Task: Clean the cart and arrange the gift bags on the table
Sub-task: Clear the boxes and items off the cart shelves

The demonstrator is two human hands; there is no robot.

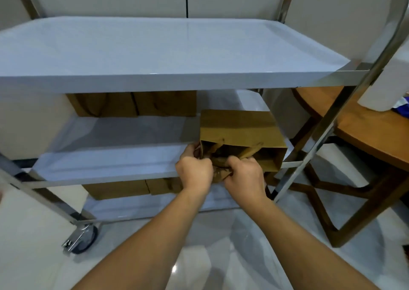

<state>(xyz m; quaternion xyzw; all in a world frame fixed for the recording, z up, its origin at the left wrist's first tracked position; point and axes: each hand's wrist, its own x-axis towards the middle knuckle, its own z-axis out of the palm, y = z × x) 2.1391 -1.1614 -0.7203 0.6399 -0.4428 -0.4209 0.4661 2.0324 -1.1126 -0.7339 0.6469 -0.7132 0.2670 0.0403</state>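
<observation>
Both hands close on one brown bag at its open mouth: the left hand has its fingers curled over the near left edge, and the right hand pinches the crumpled paper and handles at the rim. The bag lies tipped toward the person on the right end of the cart's middle shelf, its mouth jutting past the front edge. More bags stand at the back of that shelf, others on the bottom shelf. A wooden surface stands just right of the cart.
</observation>
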